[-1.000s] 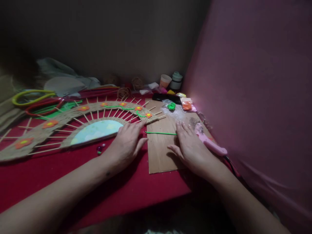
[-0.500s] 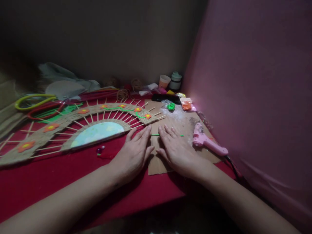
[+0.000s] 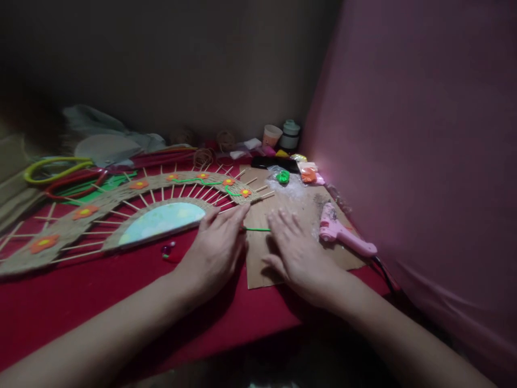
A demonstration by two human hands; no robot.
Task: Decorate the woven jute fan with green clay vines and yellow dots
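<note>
A thin green strand (image 3: pixel 258 229), seemingly of soft clay, lies across the cardboard sheet (image 3: pixel 262 269) between my hands. My left hand (image 3: pixel 216 242) rests palm down over its left end, fingers stretched out. Flat over its right end is my right hand (image 3: pixel 293 245), fingers extended and thumb apart, slightly blurred. Both ends of the strand are hidden under the hands. Left of them lies a fan-shaped woven piece (image 3: pixel 117 194) of sticks and twine, with orange flowers and green strands on its band and a pale blue half-disc (image 3: pixel 163 222) at its centre.
A pink glue gun (image 3: pixel 345 234) lies on the cardboard's right side. Behind are green clay (image 3: pixel 283 177) in plastic, orange clay (image 3: pixel 309 175), a dark phone-like object (image 3: pixel 274 163), a paper cup (image 3: pixel 272 135) and a jar (image 3: pixel 290 134). Scissors (image 3: pixel 60 168) lie at left on the red cloth (image 3: pixel 100 307).
My hands have moved apart, the left one leftward and the right one rightward. More of the green strand shows between them, and its right end is now covered.
</note>
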